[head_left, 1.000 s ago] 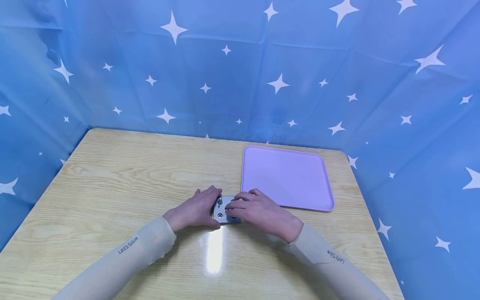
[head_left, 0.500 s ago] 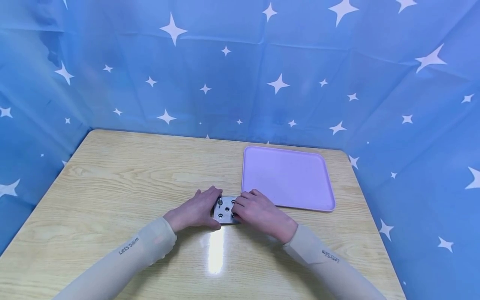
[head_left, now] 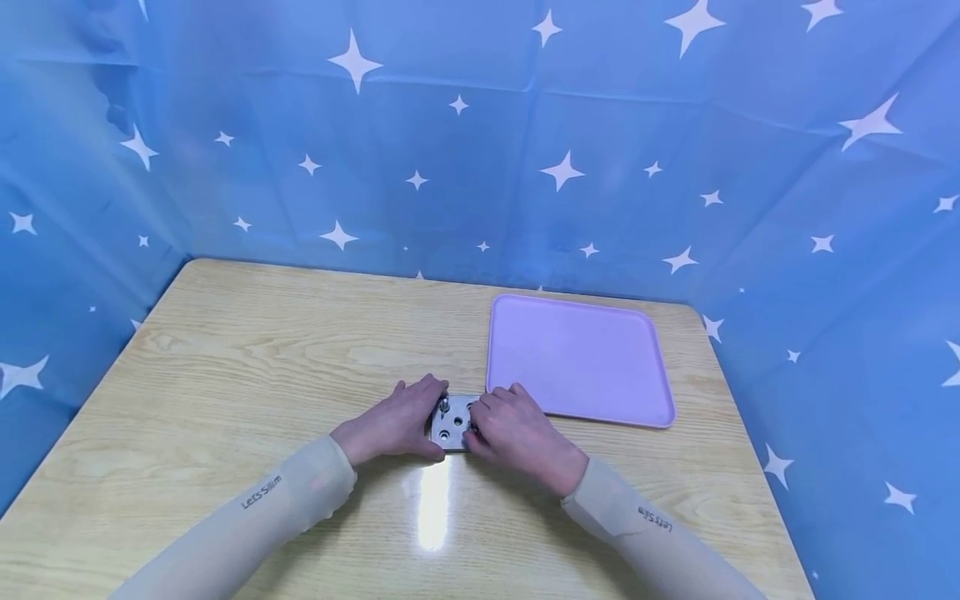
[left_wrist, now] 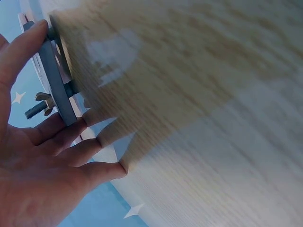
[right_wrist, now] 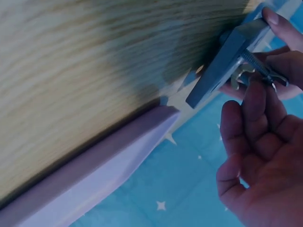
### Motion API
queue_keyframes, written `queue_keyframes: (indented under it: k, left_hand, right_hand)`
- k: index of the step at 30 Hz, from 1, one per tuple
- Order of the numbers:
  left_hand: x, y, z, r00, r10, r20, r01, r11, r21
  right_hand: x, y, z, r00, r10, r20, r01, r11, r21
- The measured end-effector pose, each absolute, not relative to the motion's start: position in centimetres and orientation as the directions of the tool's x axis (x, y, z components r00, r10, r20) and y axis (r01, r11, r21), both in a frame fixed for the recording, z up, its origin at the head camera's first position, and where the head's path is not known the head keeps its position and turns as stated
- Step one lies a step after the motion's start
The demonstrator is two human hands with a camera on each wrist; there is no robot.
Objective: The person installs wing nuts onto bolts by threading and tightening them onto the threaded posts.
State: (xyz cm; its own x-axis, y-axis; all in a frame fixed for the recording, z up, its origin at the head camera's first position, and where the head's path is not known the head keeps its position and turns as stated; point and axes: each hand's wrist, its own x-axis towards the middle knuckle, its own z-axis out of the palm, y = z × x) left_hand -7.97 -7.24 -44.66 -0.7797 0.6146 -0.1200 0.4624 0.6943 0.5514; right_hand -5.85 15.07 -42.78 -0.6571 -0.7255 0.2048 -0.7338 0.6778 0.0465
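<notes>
A grey metal plate [head_left: 453, 435] with several holes lies low over the table, raised on bolt heads. My left hand [head_left: 393, 421] grips its left end, thumb at the near edge and fingers at the far edge. Near those fingers, a brassy wing nut [left_wrist: 46, 101] sits on an upright threaded bolt [left_wrist: 34, 111]. At the plate's right end, my right hand [head_left: 521, 432] pinches a second wing nut [right_wrist: 278, 79] on another threaded bolt [right_wrist: 255, 60] between thumb and fingertips. From the head view, that nut is mostly hidden under the fingers.
A lilac tray [head_left: 585, 362] lies on the wooden table [head_left: 300, 333], just behind my right hand; its rim is close to the plate's right end. A blue curtain [head_left: 480, 167] with white stars hangs behind the table and along its sides.
My right hand's fingers have drawn back to the right and curled in, uncovering the plate's middle hole. My left hand has kept its grip on the plate.
</notes>
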Motion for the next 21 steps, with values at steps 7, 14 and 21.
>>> queue_keyframes:
  k: [7, 14, 21]
  left_hand:
    - [-8.0, -7.0, -44.5, -0.776, 0.619, -0.121, 0.47, 0.695, 0.545]
    - [-7.9, -7.1, -44.6, -0.769, 0.629, -0.112, 0.474, 0.68, 0.559]
    - [-8.1, -7.2, -44.8, -0.772, 0.624, -0.122, 0.474, 0.693, 0.544]
  right_hand:
    - [-5.6, 15.3, -42.6, -0.715, -0.684, 0.144, -0.691, 0.723, 0.006]
    - [-5.9, 16.7, -40.9, -0.657, -0.752, 0.059, -0.754, 0.655, -0.048]
    - [-6.4, 17.4, -40.1, -0.488, -0.872, 0.028, -0.872, 0.489, 0.004]
